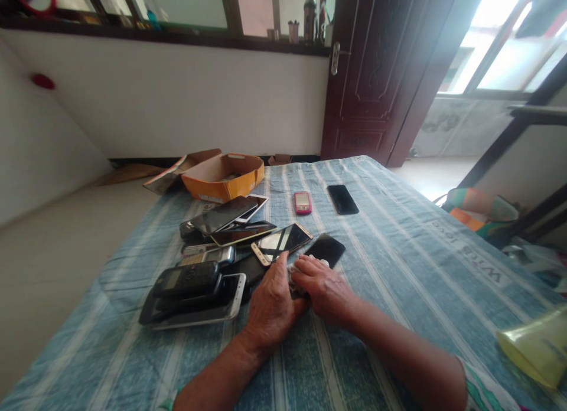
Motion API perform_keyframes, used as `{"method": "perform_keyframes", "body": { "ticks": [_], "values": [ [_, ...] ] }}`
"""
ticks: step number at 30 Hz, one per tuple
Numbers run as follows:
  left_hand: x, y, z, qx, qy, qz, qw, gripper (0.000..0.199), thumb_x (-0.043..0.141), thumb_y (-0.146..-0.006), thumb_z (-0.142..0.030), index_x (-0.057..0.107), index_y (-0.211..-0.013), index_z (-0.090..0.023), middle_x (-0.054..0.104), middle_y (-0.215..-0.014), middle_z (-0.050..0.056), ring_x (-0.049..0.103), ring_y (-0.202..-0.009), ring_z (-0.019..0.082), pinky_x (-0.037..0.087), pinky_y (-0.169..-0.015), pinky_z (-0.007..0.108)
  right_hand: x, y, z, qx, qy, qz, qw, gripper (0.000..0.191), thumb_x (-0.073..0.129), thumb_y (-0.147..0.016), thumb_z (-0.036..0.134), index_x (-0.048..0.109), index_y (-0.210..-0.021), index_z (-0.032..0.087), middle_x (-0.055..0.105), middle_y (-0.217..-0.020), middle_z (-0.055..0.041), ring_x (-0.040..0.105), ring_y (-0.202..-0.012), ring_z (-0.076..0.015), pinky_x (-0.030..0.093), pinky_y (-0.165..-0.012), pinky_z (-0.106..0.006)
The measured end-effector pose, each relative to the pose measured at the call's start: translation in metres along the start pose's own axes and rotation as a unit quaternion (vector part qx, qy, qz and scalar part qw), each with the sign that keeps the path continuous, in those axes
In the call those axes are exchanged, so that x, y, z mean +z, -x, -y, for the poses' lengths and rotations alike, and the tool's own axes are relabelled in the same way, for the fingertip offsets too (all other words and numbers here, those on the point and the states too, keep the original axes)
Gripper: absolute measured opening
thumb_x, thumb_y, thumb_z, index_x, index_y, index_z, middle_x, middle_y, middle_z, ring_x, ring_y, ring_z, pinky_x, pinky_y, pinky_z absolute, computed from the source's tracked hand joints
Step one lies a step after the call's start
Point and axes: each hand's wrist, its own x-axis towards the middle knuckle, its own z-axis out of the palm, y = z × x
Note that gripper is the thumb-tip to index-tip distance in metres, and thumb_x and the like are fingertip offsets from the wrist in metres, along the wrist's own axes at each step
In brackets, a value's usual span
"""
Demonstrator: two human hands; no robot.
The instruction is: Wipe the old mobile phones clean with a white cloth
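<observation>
My left hand (273,302) is closed around the near end of a black smartphone (328,249), low over the bed-like striped cloth. My right hand (325,286) presses a crumpled white cloth or tissue (292,274) onto that phone, and its fingers cover most of it. Just beyond my hands lies a gold-edged smartphone (286,241) with a shiny screen. To the left is a loose pile of phones, among them a thick black phone (188,279), a white-edged smartphone (237,296) and a silver keypad phone (208,255).
An open orange cardboard box (224,183) stands at the back left. A small pink phone (303,202) and a black smartphone (342,199) lie apart on the blue striped cloth (411,269). A yellow translucent object (535,343) sits at the right edge. Behind is a brown door (376,74).
</observation>
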Motion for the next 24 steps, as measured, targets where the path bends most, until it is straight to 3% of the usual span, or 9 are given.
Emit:
{"method": "perform_keyframes", "body": {
  "ticks": [9,16,20,24],
  "values": [
    [-0.005,-0.001,0.0,0.012,-0.006,0.004,1.0,0.07,0.062,-0.07,-0.028,0.037,-0.134,-0.014,0.062,-0.119,0.014,0.062,-0.108,0.029,0.053,-0.088,0.038,-0.002,0.016,0.002,-0.009,0.023,-0.005,1.0,0.028,0.044,-0.09,0.008,0.064,-0.106,0.018,0.061,-0.119,-0.0097,0.045,-0.128,-0.025,0.036,-0.108,-0.042],
    [-0.005,-0.001,-0.004,0.009,0.004,0.007,1.0,0.073,0.067,-0.067,-0.03,0.039,-0.132,-0.012,0.061,-0.118,0.015,0.062,-0.104,0.031,0.055,-0.082,0.039,-0.006,0.027,-0.011,0.01,0.046,-0.034,0.998,0.032,0.043,-0.084,0.001,0.067,-0.101,0.014,0.063,-0.116,-0.0116,0.047,-0.125,-0.0274,0.038,-0.106,-0.043],
    [-0.006,0.0,-0.006,0.002,0.013,0.013,1.0,0.076,0.071,-0.065,-0.029,0.039,-0.132,-0.015,0.061,-0.12,0.014,0.061,-0.107,0.03,0.054,-0.083,0.039,-0.009,0.034,-0.036,0.058,0.062,-0.093,0.992,0.041,0.036,-0.083,-0.002,0.067,-0.102,0.016,0.061,-0.119,-0.0112,0.048,-0.125,-0.0255,0.041,-0.105,-0.041],
    [-0.008,-0.001,-0.007,-0.003,0.023,0.021,1.0,0.08,0.075,-0.063,-0.029,0.038,-0.133,-0.016,0.06,-0.122,0.015,0.059,-0.111,0.031,0.054,-0.084,0.04,-0.013,0.033,-0.059,0.156,0.073,-0.173,0.97,0.043,0.037,-0.08,-0.001,0.064,-0.108,0.018,0.057,-0.124,-0.0108,0.048,-0.123,-0.0241,0.041,-0.104,-0.039]
  ]
}}
